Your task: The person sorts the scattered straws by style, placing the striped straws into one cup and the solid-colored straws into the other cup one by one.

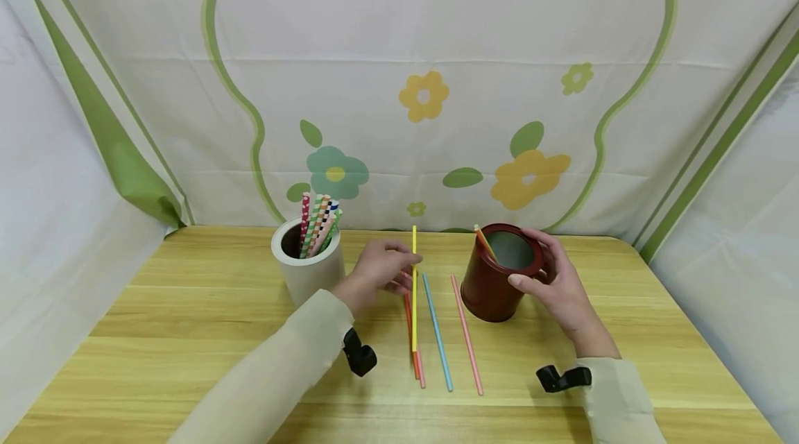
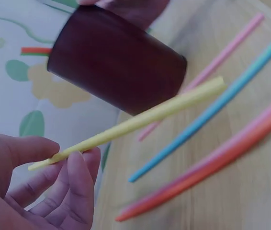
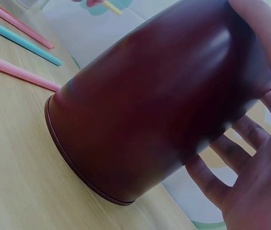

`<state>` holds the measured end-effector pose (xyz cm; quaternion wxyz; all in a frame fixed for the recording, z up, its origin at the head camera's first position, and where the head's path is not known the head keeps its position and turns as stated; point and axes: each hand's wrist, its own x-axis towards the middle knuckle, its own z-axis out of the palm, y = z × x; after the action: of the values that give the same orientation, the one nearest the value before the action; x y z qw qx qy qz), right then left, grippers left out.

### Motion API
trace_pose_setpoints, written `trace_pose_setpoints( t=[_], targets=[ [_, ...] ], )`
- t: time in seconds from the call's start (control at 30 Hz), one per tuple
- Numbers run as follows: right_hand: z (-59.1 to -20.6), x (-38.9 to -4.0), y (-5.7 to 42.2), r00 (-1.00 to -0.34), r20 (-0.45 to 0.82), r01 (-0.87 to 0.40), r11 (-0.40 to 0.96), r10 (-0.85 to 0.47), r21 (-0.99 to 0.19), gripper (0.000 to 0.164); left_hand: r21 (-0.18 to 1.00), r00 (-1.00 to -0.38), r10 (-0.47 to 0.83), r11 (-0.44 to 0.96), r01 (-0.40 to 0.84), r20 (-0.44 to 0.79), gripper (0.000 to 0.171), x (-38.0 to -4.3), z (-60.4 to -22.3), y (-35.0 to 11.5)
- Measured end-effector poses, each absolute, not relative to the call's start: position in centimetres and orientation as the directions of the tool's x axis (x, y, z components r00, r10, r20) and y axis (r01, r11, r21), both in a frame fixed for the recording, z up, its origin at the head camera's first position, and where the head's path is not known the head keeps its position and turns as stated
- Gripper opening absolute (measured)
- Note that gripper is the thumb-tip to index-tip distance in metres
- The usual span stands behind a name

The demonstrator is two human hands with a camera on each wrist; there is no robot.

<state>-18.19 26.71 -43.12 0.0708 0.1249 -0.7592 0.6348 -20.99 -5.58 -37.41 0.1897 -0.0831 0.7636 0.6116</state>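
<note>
Between thumb and fingertips, my left hand (image 1: 382, 270) pinches a yellow straw (image 1: 415, 312) near its far end, above the table. A dark red cup (image 1: 490, 284) stands to the right, and my right hand (image 1: 558, 284) grips it by the rim and side. One orange straw (image 1: 485, 244) with a green edge leans inside this cup. Under the yellow straw lie a red-orange straw (image 1: 416, 364) and a pink straw (image 1: 422, 371), side by side. A blue straw (image 1: 438, 333) and another pink straw (image 1: 467, 336) lie between them and the cup.
At the left stands a white cup (image 1: 312, 277) holding several patterned paper straws (image 1: 318, 225). The wooden table (image 1: 206, 333) ends at a flower-printed cloth (image 1: 374, 111) behind, with more cloth hanging at both sides.
</note>
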Motion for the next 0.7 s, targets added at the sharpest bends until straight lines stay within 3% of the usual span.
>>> trace_pose_setpoints(
  t=[0.7],
  targets=[
    [-43.4, -18.3, 26.8, -0.955, 0.277, -0.291, 0.150, -0.103, -0.945, 0.080, 0.958, -0.956, 0.062, 0.048, -0.283, -0.285, 0.020, -20.1, -34.8, -5.5]
  ],
)
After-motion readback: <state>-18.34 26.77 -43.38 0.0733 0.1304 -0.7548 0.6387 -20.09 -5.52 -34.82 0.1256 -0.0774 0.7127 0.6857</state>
